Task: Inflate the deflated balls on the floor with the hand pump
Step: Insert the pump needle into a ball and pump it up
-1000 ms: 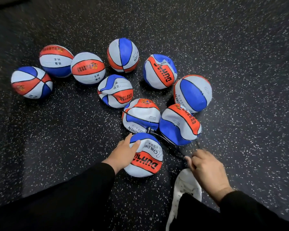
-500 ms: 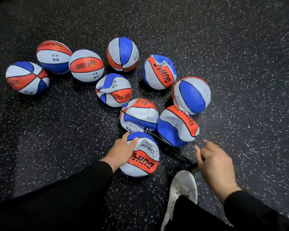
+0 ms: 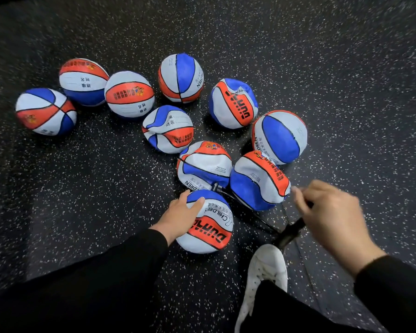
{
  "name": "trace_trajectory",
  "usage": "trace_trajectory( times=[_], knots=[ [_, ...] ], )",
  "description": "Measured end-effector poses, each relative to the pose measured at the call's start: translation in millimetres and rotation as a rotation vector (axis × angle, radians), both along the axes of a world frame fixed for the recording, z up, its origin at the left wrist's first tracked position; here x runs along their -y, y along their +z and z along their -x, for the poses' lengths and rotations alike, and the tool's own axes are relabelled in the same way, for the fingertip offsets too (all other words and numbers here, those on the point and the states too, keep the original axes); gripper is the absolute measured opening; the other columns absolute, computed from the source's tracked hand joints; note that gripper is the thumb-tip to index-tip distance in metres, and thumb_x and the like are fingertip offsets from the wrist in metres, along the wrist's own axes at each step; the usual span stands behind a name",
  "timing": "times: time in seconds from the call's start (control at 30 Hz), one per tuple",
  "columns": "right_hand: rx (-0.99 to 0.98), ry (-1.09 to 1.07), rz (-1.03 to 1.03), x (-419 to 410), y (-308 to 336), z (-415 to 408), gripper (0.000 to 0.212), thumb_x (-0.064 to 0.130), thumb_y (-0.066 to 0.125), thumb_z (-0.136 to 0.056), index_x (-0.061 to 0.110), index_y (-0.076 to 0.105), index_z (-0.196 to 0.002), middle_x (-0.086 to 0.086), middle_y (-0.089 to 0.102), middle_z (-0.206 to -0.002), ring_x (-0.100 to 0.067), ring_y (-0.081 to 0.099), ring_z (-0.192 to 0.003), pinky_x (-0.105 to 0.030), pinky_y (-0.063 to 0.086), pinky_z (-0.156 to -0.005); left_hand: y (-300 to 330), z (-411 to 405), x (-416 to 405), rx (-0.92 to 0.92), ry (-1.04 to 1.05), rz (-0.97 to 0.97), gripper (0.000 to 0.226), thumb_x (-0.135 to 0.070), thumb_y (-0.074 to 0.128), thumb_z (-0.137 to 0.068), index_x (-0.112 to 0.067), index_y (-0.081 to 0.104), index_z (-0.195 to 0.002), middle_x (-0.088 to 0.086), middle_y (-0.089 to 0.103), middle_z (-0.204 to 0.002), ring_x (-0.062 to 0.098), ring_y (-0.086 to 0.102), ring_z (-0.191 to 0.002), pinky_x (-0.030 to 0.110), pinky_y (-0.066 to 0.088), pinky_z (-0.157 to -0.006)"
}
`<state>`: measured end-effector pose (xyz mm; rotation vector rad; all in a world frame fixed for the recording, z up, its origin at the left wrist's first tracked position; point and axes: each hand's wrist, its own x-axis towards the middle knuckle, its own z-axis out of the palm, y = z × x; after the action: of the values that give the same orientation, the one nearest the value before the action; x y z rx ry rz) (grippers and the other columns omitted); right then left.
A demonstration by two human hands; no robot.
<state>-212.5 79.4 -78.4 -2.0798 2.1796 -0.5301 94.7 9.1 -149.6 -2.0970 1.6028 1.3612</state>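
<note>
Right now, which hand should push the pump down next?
The right hand, probably. It grips the pump's handle above the black pump, raised off the floor. The left hand rests on the ball, steadying it.

Long black sleeves [image 3: 120,267] on both arms, dark trousers, 1 white laced sneaker [image 3: 264,272].

You're seeing even, moderate overhead light, soft shadows beneath the balls [image 3: 168,129], wide-angle bending and smearing toward the edges, and motion blur on your right hand [image 3: 332,219].
</note>
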Motion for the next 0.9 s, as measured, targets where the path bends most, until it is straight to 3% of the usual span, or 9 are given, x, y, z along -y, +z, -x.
trace_trajectory(
  times=[0.07, 0.2, 0.33, 0.47, 0.57, 0.63, 0.73, 0.9],
  knots=[
    [0.009, -0.025, 0.016, 4, 4, 2, 0.041, 0.029, 0.061, -0.096, 0.012, 0.06, -0.059, 0.0, 0.056, -0.065, -0.03, 0.059, -0.057, -0.034, 0.049, -0.048, -1, 0, 0, -0.005, 0.009, 0.0, 0.075, -0.069, 0.035, -0.102, -0.033, 0.016, -0.165, 0.014, 0.03, -0.163, 0.033, 0.043, -0.143, 0.044, 0.036, -0.115],
    [0.021, -0.114, 0.002, -26, -58, -5, 0.055, 0.035, 0.046, -0.106, 0.01, 0.062, -0.059, -0.006, 0.062, -0.073, -0.031, 0.071, -0.085, -0.039, 0.057, -0.06, -2, 2, 1, -0.01, 0.016, -0.006, 0.075, -0.068, 0.035, -0.102, -0.033, 0.016, -0.165, 0.014, 0.029, -0.163, 0.033, 0.042, -0.143, 0.045, 0.036, -0.115],
    [-0.03, 0.111, -0.047, -59, -102, -26, 0.05, 0.033, 0.048, -0.103, 0.012, 0.06, -0.059, -0.002, 0.055, -0.069, -0.031, 0.068, -0.094, -0.039, 0.058, -0.084, 1, 1, 1, -0.004, -0.009, -0.022, 0.075, -0.068, 0.034, -0.103, -0.033, 0.015, -0.165, 0.014, 0.028, -0.164, 0.034, 0.042, -0.144, 0.044, 0.035, -0.114],
    [-0.06, -0.051, -0.155, -45, -90, 1, 0.048, 0.034, 0.054, -0.103, 0.015, 0.054, -0.058, 0.004, 0.046, -0.069, -0.025, 0.052, -0.065, -0.035, 0.047, -0.053, -1, 3, 3, -0.002, -0.007, -0.012, 0.075, -0.069, 0.035, -0.102, -0.032, 0.016, -0.165, 0.015, 0.029, -0.163, 0.035, 0.041, -0.144, 0.045, 0.036, -0.115],
    [-0.057, 0.025, -0.152, -33, -70, 0, 0.047, 0.037, 0.051, -0.1, 0.016, 0.055, -0.058, 0.003, 0.048, -0.068, -0.026, 0.053, -0.058, -0.033, 0.046, -0.048, -4, 4, 3, 0.0, 0.0, -0.001, 0.075, -0.069, 0.034, -0.102, -0.031, 0.016, -0.165, 0.015, 0.029, -0.163, 0.035, 0.043, -0.142, 0.046, 0.037, -0.114],
    [-0.023, 0.02, -0.046, -19, -39, -5, 0.042, 0.03, 0.06, -0.098, 0.014, 0.059, -0.059, 0.002, 0.051, -0.065, -0.027, 0.055, -0.056, -0.031, 0.042, -0.047, -4, 3, 1, 0.001, 0.006, -0.001, 0.075, -0.068, 0.034, -0.103, -0.031, 0.016, -0.165, 0.015, 0.03, -0.163, 0.035, 0.044, -0.141, 0.045, 0.038, -0.112],
    [-0.004, -0.011, 0.048, -2, -4, -1, 0.039, 0.028, 0.061, -0.1, 0.012, 0.066, -0.064, -0.002, 0.062, -0.07, -0.029, 0.061, -0.063, -0.034, 0.05, -0.05, -5, 2, 1, -0.009, 0.013, 0.007, 0.074, -0.067, 0.035, -0.103, -0.031, 0.017, -0.165, 0.015, 0.031, -0.162, 0.034, 0.046, -0.139, 0.044, 0.039, -0.111],
    [-0.015, -0.017, 0.007, -38, -63, -26, 0.05, 0.037, 0.047, -0.102, 0.014, 0.055, -0.058, 0.0, 0.051, -0.068, -0.027, 0.054, -0.063, -0.033, 0.043, -0.046, -4, 3, 1, -0.005, 0.016, 0.014, 0.073, -0.066, 0.036, -0.103, -0.032, 0.017, -0.165, 0.016, 0.029, -0.163, 0.033, 0.042, -0.144, 0.043, 0.034, -0.114]
  ],
)
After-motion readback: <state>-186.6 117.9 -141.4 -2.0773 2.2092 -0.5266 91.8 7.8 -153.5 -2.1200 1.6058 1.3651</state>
